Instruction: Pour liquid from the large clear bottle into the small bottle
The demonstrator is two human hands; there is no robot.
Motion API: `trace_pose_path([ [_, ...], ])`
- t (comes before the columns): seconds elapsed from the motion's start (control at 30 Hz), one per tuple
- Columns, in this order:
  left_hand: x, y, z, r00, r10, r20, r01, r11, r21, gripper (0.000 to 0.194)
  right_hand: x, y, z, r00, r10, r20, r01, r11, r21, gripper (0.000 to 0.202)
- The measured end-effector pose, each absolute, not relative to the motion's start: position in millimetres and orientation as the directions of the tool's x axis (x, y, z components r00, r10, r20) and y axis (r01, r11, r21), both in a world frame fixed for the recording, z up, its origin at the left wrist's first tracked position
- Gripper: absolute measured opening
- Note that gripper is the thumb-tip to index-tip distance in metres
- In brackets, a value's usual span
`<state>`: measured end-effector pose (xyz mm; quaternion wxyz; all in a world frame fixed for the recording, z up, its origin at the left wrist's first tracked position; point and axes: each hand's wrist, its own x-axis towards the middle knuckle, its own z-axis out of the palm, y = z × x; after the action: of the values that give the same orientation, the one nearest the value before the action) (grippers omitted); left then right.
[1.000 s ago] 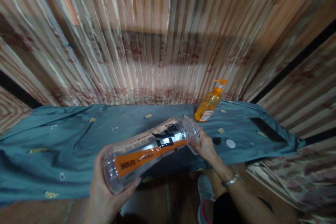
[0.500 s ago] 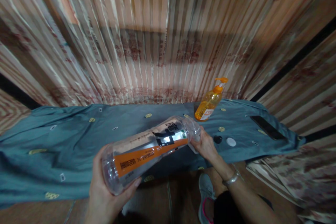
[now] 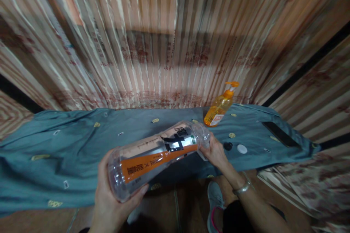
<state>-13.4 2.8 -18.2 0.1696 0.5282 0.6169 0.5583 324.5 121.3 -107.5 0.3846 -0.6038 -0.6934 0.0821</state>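
Above one blue cloth (image 3: 73, 153), one clear bottle (image 3: 157, 158) tilts: the left hand (image 3: 113, 200) grips its wide end, the right hand (image 3: 216, 151) its narrow end. Nearby sit one orange pump bottle (image 3: 218, 112), one black phone (image 3: 281, 134), one white disc (image 3: 242, 149), one black lump (image 3: 228, 146).

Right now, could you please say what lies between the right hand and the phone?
The head view shows a black object and a white disc there.

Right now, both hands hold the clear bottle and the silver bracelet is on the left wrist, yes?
Wrong wrist: the head view shows the silver bracelet on the right one. The left hand and right hand do both hold the clear bottle.
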Motion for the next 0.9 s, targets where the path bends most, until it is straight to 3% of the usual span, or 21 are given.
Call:
trace_pose_path([
  [0.47, -18, 5, -23, -0.314, 0.802, 0.507, 0.566, -0.270, 0.779, 0.086, 326, 122, -110, 0.024, 0.890, 0.455, 0.786, 0.265, -0.559, 0.045],
  [0.7, -44, 13, -37, -0.060, 0.750, 0.659, 0.710, -0.432, 0.557, 0.089, 323, 120, -107, 0.045, 0.896, 0.441, 0.775, 0.247, -0.581, 0.046],
  [0.9, -40, 11, -38, -0.083, 0.756, 0.650, 0.714, -0.410, 0.568, 0.090, 323, 120, -108, 0.059, 0.899, 0.434, 0.775, 0.233, -0.587, 0.047],
])
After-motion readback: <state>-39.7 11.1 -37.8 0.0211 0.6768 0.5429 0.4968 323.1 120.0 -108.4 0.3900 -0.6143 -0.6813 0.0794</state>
